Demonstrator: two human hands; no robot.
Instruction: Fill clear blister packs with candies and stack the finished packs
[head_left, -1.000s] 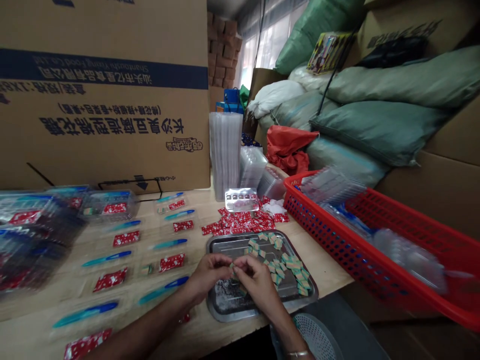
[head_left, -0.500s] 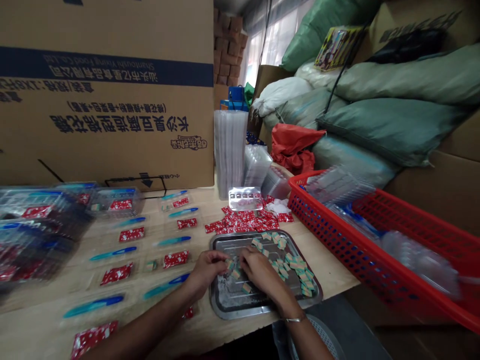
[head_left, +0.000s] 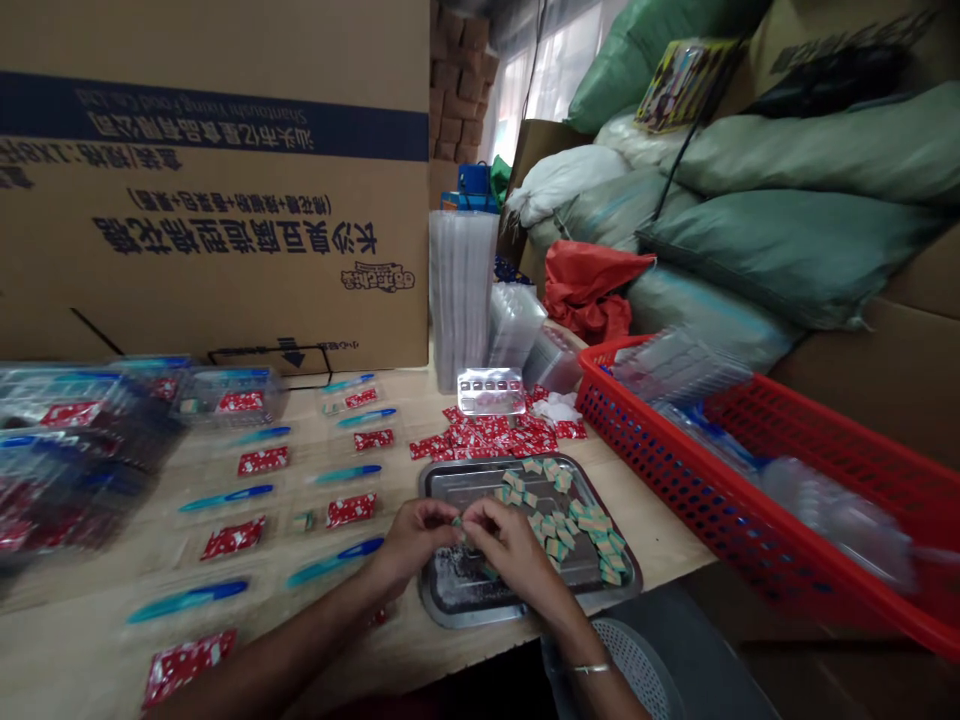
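Observation:
Over the left half of a metal tray [head_left: 480, 615], my left hand [head_left: 414, 545] and my right hand [head_left: 511, 548] meet at the fingertips. Thumbs and forefingers of both are pinched around a small green-and-tan block [head_left: 457, 522], mostly covered by the fingers. More such blocks [head_left: 596, 522] lie scattered on the tray's right side and far edge. Left of my hands, clear plastic trays hold blue-and-turquoise pick-like sticks [head_left: 334, 563] and red printed sachets [head_left: 351, 509]; one also shows a green-and-tan block [head_left: 303, 520].
A pile of red sachets [head_left: 487, 437] and a silver blister-like tray [head_left: 491, 391] lie behind the metal tray. Stacked clear trays [head_left: 461, 300] stand farther back. A red basket [head_left: 675, 480] borders the right, a large carton [head_left: 217, 220] the back left. Filled packs [head_left: 67, 490] are heaped at far left.
My right hand has moved left and up from the tray surface to meet my left hand's fingertips. The left hand stays nearly in place. The view has shifted slightly.

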